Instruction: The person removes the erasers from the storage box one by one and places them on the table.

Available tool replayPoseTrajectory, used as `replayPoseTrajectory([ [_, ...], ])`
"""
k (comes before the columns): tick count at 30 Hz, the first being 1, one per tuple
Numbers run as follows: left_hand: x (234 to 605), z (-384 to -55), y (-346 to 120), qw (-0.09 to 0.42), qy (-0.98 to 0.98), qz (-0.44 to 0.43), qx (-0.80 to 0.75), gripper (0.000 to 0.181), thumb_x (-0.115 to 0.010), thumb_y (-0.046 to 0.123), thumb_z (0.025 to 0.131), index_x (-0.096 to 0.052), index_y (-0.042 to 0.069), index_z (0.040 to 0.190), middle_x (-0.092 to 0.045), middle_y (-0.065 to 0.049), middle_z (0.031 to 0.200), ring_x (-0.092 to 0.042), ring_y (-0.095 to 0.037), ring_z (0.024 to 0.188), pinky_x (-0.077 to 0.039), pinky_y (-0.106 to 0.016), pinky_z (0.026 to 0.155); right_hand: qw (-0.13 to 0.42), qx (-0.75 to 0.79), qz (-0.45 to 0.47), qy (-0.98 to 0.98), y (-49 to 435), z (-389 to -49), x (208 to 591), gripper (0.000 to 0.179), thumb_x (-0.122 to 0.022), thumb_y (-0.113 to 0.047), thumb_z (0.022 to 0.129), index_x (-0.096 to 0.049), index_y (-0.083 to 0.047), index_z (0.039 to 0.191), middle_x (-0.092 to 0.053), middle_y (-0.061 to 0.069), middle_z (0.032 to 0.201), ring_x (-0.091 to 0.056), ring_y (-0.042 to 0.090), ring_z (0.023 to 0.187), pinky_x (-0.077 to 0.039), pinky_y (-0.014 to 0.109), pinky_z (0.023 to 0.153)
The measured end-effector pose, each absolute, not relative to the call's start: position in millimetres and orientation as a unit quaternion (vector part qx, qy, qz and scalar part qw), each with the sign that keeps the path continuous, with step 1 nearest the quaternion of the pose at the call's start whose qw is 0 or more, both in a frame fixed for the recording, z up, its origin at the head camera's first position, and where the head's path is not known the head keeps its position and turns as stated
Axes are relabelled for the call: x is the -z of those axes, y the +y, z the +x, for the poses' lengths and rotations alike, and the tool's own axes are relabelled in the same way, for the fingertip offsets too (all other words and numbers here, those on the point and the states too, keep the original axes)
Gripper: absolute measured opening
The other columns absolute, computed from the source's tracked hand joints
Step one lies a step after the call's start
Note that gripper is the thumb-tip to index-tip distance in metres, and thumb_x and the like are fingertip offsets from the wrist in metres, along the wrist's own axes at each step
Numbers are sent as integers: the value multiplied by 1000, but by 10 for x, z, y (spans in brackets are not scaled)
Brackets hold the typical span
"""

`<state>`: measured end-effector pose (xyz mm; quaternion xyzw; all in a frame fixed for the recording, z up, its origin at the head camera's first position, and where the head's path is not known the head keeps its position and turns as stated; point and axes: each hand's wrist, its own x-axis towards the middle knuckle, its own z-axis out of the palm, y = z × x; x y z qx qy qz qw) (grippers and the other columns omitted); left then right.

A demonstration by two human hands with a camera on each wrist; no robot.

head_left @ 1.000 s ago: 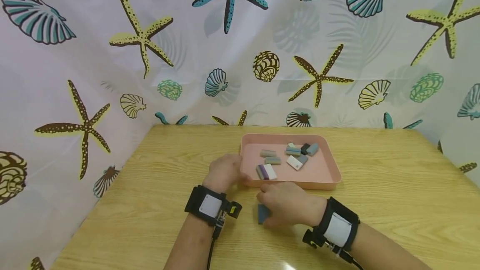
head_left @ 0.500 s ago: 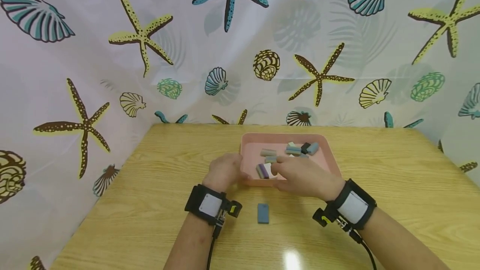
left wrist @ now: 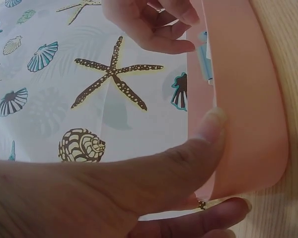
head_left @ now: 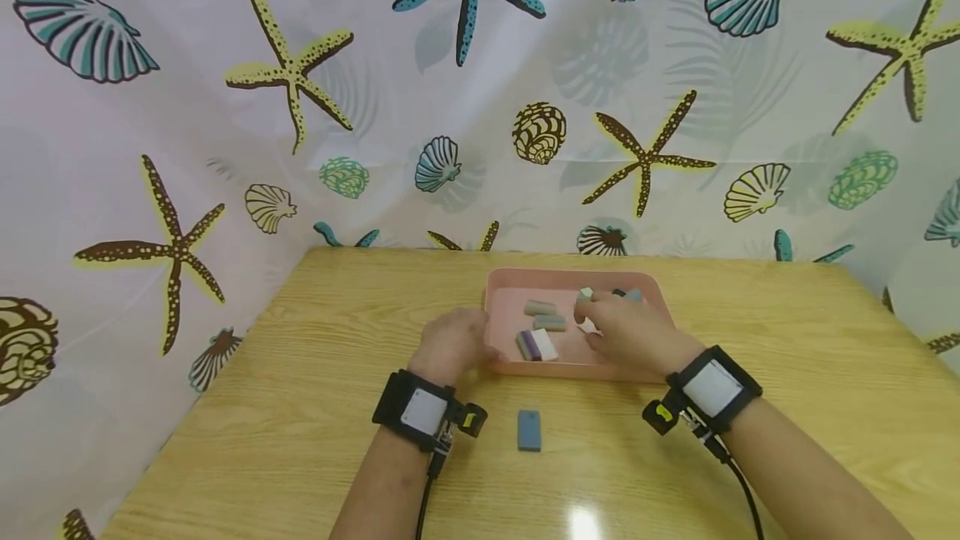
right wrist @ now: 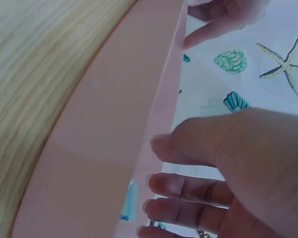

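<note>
My left hand point(head_left: 452, 346) grips the left wall of a pink tray point(head_left: 555, 370); the left wrist view shows the thumb on the inner side of the wall and fingers outside. Over the tray's right half hovers my right hand point(head_left: 637, 333), its fingers loosely bent and apart, with nothing seen between them in the right wrist view. Several small eraser-like blocks lie in the tray, some hidden behind the right hand. Left of that hand are a white, purple and grey block point(head_left: 537, 345) and two greyish bars, one being a grey-green bar point(head_left: 550, 323).
A blue block point(head_left: 528, 431) lies on the wooden table point(head_left: 360, 323) in front of the tray. Behind the table hangs a white cloth point(head_left: 480, 90) printed with starfish and shells. Cables run from both wrist cameras.
My right hand has let go of the blue block on the table and moved forward and right, over the tray. The left hand keeps its grip on the tray wall.
</note>
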<state>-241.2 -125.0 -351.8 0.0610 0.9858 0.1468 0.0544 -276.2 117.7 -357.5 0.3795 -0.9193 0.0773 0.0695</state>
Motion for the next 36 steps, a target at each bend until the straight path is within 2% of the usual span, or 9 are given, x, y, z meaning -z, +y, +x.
replayPoseTrajectory([
  [6, 3520, -2412, -1239, 59, 986, 55, -143, 34, -74, 34, 76, -60, 10, 95, -56, 0, 77, -50, -17, 68, -40, -31, 57, 40, -72, 341, -936, 1271, -2850, 3613, 37, -66, -2, 79, -56, -12, 113, -59, 12, 106, -53, 25, 91, -45, 30, 58],
  [8, 3513, -2410, -1234, 58, 987, 56, -142, 34, -74, 33, 76, -60, 10, 95, -56, 0, 77, -50, -17, 68, -40, -31, 57, 35, -70, 334, -939, 1291, -2862, 3623, 43, -66, 0, 77, -55, -12, 117, -58, 15, 109, -52, 27, 94, -45, 33, 62],
  [11, 3504, -2408, -1225, 61, 986, 55, -144, 33, -74, 33, 76, -60, 10, 94, -57, -1, 77, -49, -17, 67, -39, -30, 56, 29, -62, 330, -941, 1319, -2879, 3643, 51, -67, 3, 75, -53, -13, 122, -56, 19, 111, -51, 28, 91, -44, 36, 63],
  [15, 3498, -2405, -1212, 66, 985, 53, -147, 33, -74, 32, 76, -59, 10, 95, -56, -1, 77, -49, -17, 67, -38, -30, 56, 10, -54, 326, -944, 1334, -2898, 3669, 54, -65, 1, 77, -49, -13, 127, -52, 21, 120, -50, 29, 90, -41, 31, 53],
  [21, 3491, -2395, -1208, 62, 986, 57, -144, 34, -74, 33, 76, -60, 9, 95, -56, -1, 76, -49, -17, 67, -38, -30, 56, 3, -47, 318, -947, 1332, -2911, 3687, 50, -63, -1, 79, -50, -12, 126, -44, 20, 134, -43, 36, 113, -43, 35, 61],
  [22, 3489, -2392, -1209, 61, 986, 57, -144, 34, -74, 33, 76, -60, 9, 95, -56, -1, 77, -49, -17, 67, -38, -30, 56, 3, -46, 317, -947, 1330, -2915, 3688, 49, -63, 0, 79, -50, -13, 125, -44, 20, 134, -43, 35, 113, -42, 36, 63],
  [24, 3486, -2389, -1213, 60, 986, 57, -143, 35, -74, 33, 75, -60, 9, 96, -56, -1, 77, -49, -17, 67, -38, -30, 56, -2, -48, 313, -949, 1325, -2921, 3692, 48, -63, 0, 80, -51, -13, 124, -45, 20, 132, -45, 33, 110, -39, 32, 57],
  [29, 3491, -2396, -1218, 61, 986, 56, -145, 36, -75, 34, 75, -60, 9, 96, -56, -1, 78, -49, -17, 68, -38, -31, 56, 7, -51, 310, -949, 1327, -2932, 3702, 47, -64, -2, 80, -52, -14, 124, -51, 22, 121, -49, 30, 97, -36, 27, 50],
  [36, 3499, -2405, -1230, 59, 987, 51, -142, 30, -75, 34, 75, -59, 12, 87, -56, 0, 76, -49, -16, 67, -40, -31, 57, 47, -62, 325, -942, 1335, -2920, 3701, 43, -65, -7, 82, -54, -15, 123, -56, 20, 108, -51, 25, 86, -41, 31, 55],
])
